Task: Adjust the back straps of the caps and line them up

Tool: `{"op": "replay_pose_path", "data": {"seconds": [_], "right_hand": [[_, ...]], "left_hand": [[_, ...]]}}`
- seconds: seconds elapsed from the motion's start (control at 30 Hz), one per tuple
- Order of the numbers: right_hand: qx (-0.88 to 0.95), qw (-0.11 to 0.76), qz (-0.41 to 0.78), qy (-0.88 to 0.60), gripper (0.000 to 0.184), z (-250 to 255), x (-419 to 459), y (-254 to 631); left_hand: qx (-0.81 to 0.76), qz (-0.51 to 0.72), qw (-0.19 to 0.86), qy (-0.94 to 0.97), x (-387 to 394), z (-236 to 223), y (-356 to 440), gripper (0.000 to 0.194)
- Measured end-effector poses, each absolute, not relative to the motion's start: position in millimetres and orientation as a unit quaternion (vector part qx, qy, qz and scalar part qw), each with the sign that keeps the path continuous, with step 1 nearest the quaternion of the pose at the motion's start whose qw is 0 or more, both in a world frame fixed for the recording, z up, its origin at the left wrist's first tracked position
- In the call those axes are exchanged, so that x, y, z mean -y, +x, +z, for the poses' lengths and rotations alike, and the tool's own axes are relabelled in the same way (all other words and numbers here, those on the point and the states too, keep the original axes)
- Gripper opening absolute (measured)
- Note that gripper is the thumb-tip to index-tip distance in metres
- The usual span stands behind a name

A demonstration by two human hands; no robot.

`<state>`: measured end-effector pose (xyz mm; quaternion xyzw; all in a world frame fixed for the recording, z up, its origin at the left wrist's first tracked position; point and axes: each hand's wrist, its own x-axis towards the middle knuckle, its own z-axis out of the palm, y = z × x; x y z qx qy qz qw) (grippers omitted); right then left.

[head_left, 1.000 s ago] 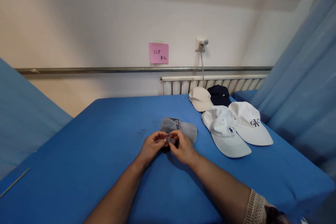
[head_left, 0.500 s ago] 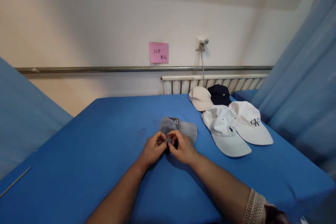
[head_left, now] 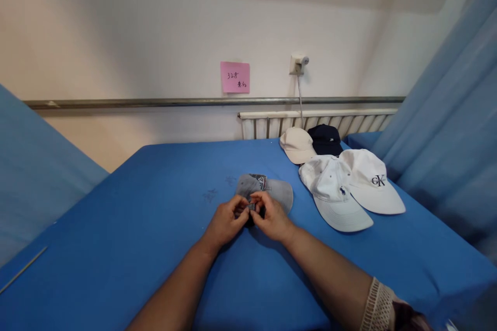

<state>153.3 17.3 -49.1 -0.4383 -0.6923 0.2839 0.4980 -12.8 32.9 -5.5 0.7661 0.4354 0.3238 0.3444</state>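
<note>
L hand [head_left: 229, 217] & R hand [head_left: 272, 216] together, fingertips pinched, forearms angled in

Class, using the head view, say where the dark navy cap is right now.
In the head view, the dark navy cap sits at the table's far right, beside the beige cap, just in front of the radiator.

Both hands' fingers [head_left: 241, 202] pinch the gray cap's [head_left: 280, 192] strap [head_left: 251, 207]

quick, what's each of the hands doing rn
Left hand: closed, fingertips pinching the strap of the gray cap.
Right hand: closed, pinching the same strap beside the left.
</note>
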Motion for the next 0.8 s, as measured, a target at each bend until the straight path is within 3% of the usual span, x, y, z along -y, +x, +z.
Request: {"op": "replay_pose_path", "data": {"seconds": [0.1, 0.37, 0.47, 0.57, 0.67, 0.8], "right_hand": [[0.699, 0.498, 0.262, -0.442, 0.037, -49, -17, 152], [0.641, 0.543, 0.322, -0.436, 0.036, -55, -20, 150], [0.588, 0.581, 0.376, -0.419, 0.034, -61, -24, 148], [0.584, 0.581, 0.396, -0.406, 0.033, -60, -24, 149], [0.630, 0.545, 0.361, -0.419, 0.033, -53, -20, 150], [0.671, 0.518, 0.311, -0.430, 0.019, -46, -18, 152]], "left_hand": [[-0.456, 0.340, 0.340, 0.749, -37, -15, -13, 0.006], [-0.438, 0.377, 0.477, 0.662, -46, -26, -14, 0.014], [-0.418, 0.322, 0.400, 0.749, -44, -23, -15, 0.025], [-0.418, 0.286, 0.290, 0.812, -43, -19, -16, 0.018], [-0.421, 0.288, 0.231, 0.829, -41, -17, -16, 0.015], [-0.429, 0.280, 0.203, 0.835, -39, -13, -16, 0.015]]}}
